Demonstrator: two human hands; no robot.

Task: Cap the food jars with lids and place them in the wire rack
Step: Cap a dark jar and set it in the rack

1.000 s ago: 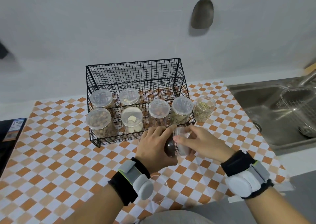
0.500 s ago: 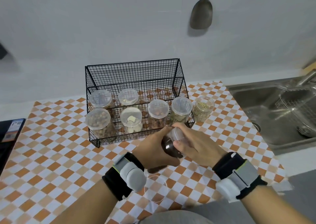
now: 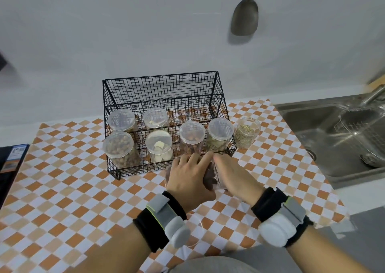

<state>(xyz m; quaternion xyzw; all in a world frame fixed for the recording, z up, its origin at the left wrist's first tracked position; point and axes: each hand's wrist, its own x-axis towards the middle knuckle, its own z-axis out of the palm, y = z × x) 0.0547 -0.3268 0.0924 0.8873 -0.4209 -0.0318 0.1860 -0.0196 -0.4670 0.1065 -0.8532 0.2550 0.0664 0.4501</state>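
Gripping one clear plastic jar (image 3: 210, 177) of dark contents, the left hand (image 3: 187, 181) wraps its body while the right hand (image 3: 233, 177) curls round its lid end, just before the black wire rack (image 3: 162, 89). Six lidded jars sit inside; one uncapped jar (image 3: 246, 133) stands beside it on the checkered cloth (image 3: 62, 189).

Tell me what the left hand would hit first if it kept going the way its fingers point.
Probably the wire rack: the left hand, gripping the jar, points at its front rail below the capped jars. Depth is unclear.
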